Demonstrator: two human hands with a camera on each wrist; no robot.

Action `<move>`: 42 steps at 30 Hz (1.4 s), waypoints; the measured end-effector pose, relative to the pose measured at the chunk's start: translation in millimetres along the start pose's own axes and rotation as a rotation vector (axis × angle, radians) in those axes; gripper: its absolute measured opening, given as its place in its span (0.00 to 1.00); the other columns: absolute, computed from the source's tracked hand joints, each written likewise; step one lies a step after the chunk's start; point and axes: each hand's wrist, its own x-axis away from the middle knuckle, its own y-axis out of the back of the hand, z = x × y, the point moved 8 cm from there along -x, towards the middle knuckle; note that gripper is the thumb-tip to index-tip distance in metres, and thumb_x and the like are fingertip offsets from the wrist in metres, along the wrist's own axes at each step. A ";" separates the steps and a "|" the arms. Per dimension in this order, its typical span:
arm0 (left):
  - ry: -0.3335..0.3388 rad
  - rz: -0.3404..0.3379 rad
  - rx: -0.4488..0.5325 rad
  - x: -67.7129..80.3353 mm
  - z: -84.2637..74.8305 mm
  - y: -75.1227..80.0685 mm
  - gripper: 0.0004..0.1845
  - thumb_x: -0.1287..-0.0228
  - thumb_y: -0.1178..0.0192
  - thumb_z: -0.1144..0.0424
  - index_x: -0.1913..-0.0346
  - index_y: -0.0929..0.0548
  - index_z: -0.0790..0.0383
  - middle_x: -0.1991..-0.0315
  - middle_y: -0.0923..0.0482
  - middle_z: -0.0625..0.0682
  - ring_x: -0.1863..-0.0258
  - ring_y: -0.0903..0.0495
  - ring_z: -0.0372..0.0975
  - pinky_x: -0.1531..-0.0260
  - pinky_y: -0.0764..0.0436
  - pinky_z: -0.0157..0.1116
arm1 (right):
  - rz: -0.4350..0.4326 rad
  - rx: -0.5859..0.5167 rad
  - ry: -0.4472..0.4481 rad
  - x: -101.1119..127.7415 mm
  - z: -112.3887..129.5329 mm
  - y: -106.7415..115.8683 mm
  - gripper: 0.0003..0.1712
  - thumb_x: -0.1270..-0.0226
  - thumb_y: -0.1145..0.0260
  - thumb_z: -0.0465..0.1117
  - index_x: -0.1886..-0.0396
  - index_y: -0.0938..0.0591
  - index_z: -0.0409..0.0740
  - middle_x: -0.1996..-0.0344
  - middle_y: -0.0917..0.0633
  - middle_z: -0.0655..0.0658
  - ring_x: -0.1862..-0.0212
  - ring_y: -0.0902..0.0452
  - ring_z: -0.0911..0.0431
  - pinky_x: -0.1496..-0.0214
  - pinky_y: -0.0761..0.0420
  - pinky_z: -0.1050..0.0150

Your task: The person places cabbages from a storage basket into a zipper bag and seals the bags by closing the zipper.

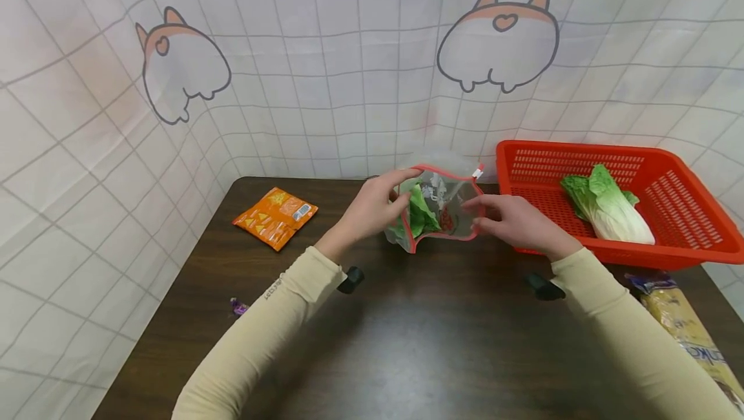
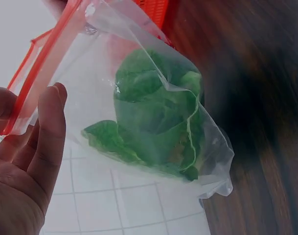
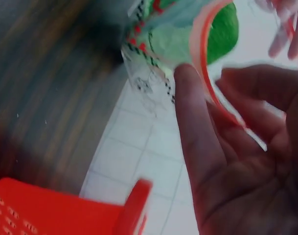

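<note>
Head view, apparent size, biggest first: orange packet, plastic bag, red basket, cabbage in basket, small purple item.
1. Red basket
2. Plastic bag
3. Cabbage and orange packet: look too alike to rank
4. Purple item

Around the middle of the dark brown wood-grain table (image 1: 430, 342), a flat, bright orange rectangular packet (image 1: 276, 218) lies at ten o'clock and a small, shiny purple wrapped piece (image 1: 239, 307), partly hidden, at nine. At two o'clock a red perforated plastic basket (image 1: 575, 160) holds a green-leaved, white-stemmed cabbage (image 1: 610, 210), and between three and four lies a long yellow plastic packet with a purple end (image 1: 677, 316). A white cloth backdrop with grey grid lines (image 1: 331, 84) hangs at twelve.
</note>
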 end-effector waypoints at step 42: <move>0.031 0.049 0.086 1.7 -2.8 -11.2 0.26 0.30 0.48 0.68 0.30 0.29 0.51 0.39 0.24 0.48 0.87 0.23 0.36 0.83 0.22 0.34 | -0.135 -0.269 -0.547 66.1 -223.4 128.9 0.45 0.27 0.53 0.65 0.27 0.38 0.33 0.31 0.35 0.29 0.35 0.35 0.38 0.34 0.39 0.36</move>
